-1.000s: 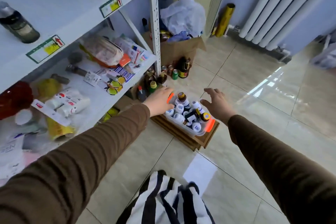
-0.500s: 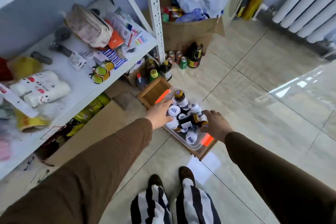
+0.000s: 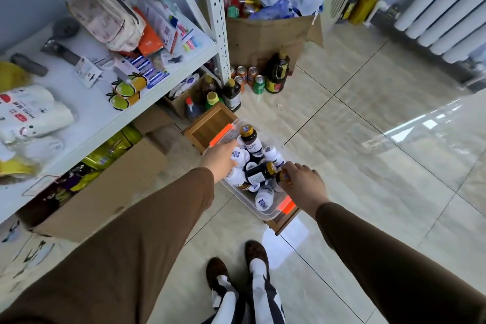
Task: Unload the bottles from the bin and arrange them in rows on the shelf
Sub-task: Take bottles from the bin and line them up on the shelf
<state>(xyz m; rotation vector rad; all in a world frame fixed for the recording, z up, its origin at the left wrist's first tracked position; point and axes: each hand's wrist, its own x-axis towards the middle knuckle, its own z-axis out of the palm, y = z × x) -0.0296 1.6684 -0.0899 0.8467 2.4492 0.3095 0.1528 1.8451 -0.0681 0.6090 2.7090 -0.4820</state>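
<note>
Bottles (image 3: 259, 163) are lying heaped in the clear bin (image 3: 247, 201) on the floor, off the shelf's (image 3: 89, 118) front edge — roughly a dozen, too jumbled to count exactly. Left hand (image 3: 222, 158) is resting on white-capped ones at the bin's left rim; whether it is gripping, I cannot tell. Right hand (image 3: 302, 184) is closing over a gold-capped brown bottle (image 3: 282, 176) — nearer it, so probably lifting first.

I saw both hands down in the clear bin (image 3: 238, 193) of bottles. The left hand (image 3: 220, 156) touched white bottles (image 3: 239, 156); the right hand (image 3: 302, 181) gripped a gold-capped one (image 3: 283, 176).
</note>
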